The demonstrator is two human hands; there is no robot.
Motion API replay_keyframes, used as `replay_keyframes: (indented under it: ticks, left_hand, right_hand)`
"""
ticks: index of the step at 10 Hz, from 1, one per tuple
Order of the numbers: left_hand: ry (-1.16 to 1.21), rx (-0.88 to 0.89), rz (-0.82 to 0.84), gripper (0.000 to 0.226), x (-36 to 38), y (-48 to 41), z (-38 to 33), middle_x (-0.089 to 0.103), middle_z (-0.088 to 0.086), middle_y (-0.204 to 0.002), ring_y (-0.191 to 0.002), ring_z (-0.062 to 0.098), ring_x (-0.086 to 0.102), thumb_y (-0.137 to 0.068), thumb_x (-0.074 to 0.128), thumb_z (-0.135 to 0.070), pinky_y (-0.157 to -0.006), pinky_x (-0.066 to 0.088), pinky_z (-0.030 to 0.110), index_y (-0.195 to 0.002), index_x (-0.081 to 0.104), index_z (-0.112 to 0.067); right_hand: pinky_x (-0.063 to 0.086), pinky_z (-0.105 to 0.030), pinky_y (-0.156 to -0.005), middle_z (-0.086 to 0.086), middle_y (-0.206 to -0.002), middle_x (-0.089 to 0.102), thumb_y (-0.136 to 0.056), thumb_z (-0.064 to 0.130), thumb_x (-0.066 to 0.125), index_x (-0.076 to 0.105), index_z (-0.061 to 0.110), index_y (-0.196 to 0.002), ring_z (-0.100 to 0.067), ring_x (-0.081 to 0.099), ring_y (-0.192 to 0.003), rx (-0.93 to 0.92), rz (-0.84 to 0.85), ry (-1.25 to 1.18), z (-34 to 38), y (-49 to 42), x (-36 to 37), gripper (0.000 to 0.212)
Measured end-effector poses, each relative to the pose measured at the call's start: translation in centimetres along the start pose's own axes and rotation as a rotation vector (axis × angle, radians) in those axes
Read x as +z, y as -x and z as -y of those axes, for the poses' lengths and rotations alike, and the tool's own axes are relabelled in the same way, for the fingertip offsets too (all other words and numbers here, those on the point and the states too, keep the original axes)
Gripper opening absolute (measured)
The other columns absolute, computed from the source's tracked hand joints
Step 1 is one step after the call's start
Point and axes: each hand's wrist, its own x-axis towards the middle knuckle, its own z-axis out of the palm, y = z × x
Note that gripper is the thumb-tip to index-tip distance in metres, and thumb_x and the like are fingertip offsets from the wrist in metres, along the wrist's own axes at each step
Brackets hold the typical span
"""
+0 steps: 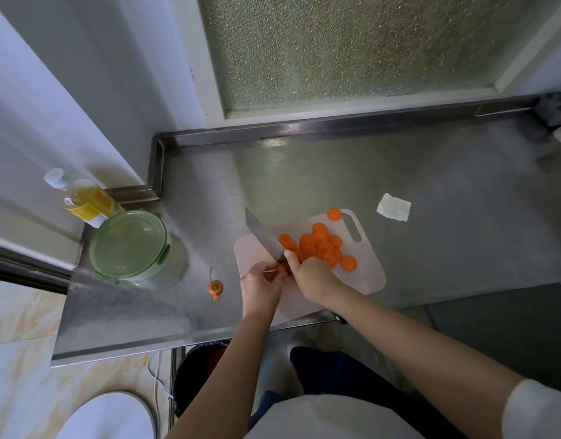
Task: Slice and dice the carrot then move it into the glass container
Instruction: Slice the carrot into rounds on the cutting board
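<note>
From where I stand, the cutting is nearly through. The left hand [261, 282] pinches a short carrot stub [274, 271] against the near left part of the cutting board [372, 278], fingers curled round it. The right hand [310, 275] is wrapped tight on the handle of the knife [266, 239], index finger up on the blade. The blade runs away from the person and slants to the left, its tip past the board's far left edge.

The stub sits on the left of the blade, pressed close to it, and the carrot slices [317, 247] lie heaped on the right of it, mid-board, with one loose round [334, 213] at the far edge by the handle slot. So each cut seems to drop rounds toward the right hand's side, while the fingers holding the stub have little room, which looks risky to me.

The rounds look whole, so dicing appears not yet begun. The glass container [174, 264] stands on the table [447, 217] well to the left of the board, nearer the left hand, its green lid [128, 243] on. A cut-off carrot top [215, 288] lies between it and the board.
</note>
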Motion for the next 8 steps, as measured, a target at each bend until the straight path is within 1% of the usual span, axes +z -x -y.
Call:
replay_keyframes:
  ticks: [1, 2, 3, 4, 5, 6, 7, 8]
  left_hand:
    - [-0.002, -0.022, -0.019, 0.012, 0.1, -0.1, -0.3, 0.070, -0.002, -0.088, -0.082, 0.009, 0.062, -0.081, 0.069, -0.011, -0.078, 0.047, 0.019, -0.093, 0.071, -0.011]
    - [-0.025, -0.023, -0.014, 0.012, 0.0, -0.2, -0.4, 0.069, -0.002, -0.087, -0.082, 0.010, 0.061, -0.082, 0.069, -0.011, -0.078, 0.045, 0.020, -0.094, 0.071, -0.009]
    - [-0.024, -0.022, -0.013, 0.013, -0.1, -0.3, -0.5, 0.066, -0.003, -0.085, -0.082, 0.011, 0.060, -0.082, 0.069, -0.010, -0.075, 0.042, 0.018, -0.094, 0.070, -0.008]
    - [-0.027, -0.022, -0.001, 0.012, -0.2, -0.2, -0.7, 0.062, -0.006, -0.082, -0.077, 0.006, 0.056, -0.082, 0.069, -0.009, -0.074, 0.040, 0.015, -0.094, 0.070, -0.007]
    - [-0.029, -0.029, 0.003, 0.010, -0.2, -0.2, -0.6, 0.063, -0.004, -0.083, -0.077, 0.006, 0.055, -0.083, 0.068, -0.009, -0.073, 0.039, 0.014, -0.093, 0.069, -0.007]
    - [-0.042, -0.038, -0.002, 0.011, -0.1, -0.3, -0.4, 0.062, -0.005, -0.084, -0.081, 0.009, 0.057, -0.083, 0.069, -0.012, -0.073, 0.041, 0.017, -0.094, 0.069, -0.009]
    - [-0.019, -0.060, -0.001, 0.009, -0.1, -0.4, -0.3, 0.065, -0.003, -0.086, -0.082, 0.011, 0.059, -0.083, 0.069, -0.013, -0.073, 0.043, 0.019, -0.092, 0.069, -0.012]
    - [0.000, -0.076, -0.002, 0.007, -0.2, -0.2, -0.5, 0.065, -0.004, -0.085, -0.081, 0.010, 0.059, -0.082, 0.069, -0.012, -0.069, 0.042, 0.014, -0.090, 0.068, -0.014]
  right_hand:
    - [0.034, -0.033, -0.090, -0.013, -0.132, 0.047, -0.104, 0.027, 0.028, 0.044, 0.002, -0.134, -0.027, 0.046, -0.120, 0.012, 0.051, -0.066, -0.1, 0.7, -0.3, 0.042]
    - [0.042, -0.032, -0.085, -0.019, -0.131, 0.049, -0.105, 0.015, 0.026, 0.007, 0.006, -0.151, -0.030, 0.053, -0.114, 0.013, 0.093, -0.015, -0.6, -0.1, -0.3, 0.051]
    - [0.044, -0.029, -0.081, -0.022, -0.125, 0.051, -0.105, 0.020, 0.024, 0.030, 0.008, -0.145, -0.029, 0.055, -0.098, 0.008, 0.138, 0.009, -1.9, 0.7, -0.3, 0.042]
    - [0.031, -0.017, -0.052, -0.016, -0.094, 0.056, -0.104, 0.029, 0.025, 0.040, 0.009, -0.138, -0.011, 0.042, -0.065, 0.043, 0.208, 0.092, -3.3, 1.7, -0.8, 0.042]
    - [0.026, -0.011, -0.057, -0.019, -0.128, 0.055, -0.102, 0.042, 0.025, 0.044, 0.005, -0.136, -0.008, 0.040, -0.073, -0.013, 0.171, -0.012, -4.6, 1.3, -0.1, 0.053]
    - [0.024, -0.009, -0.061, -0.018, -0.132, 0.053, -0.095, 0.058, 0.022, 0.045, 0.006, -0.135, -0.014, 0.049, -0.100, -0.029, 0.137, -0.044, -4.6, 0.8, 0.5, 0.069]
    - [0.028, -0.012, -0.055, -0.015, -0.108, 0.061, -0.100, 0.048, 0.022, 0.052, 0.007, -0.128, -0.023, 0.059, -0.097, -0.002, 0.177, -0.045, -3.9, 0.3, 0.9, 0.058]
    - [0.028, -0.019, -0.047, -0.003, -0.063, 0.046, -0.103, 0.042, 0.018, 0.058, 0.008, -0.082, -0.012, 0.044, -0.057, 0.030, 0.159, 0.005, -2.8, -0.5, 1.4, 0.057]
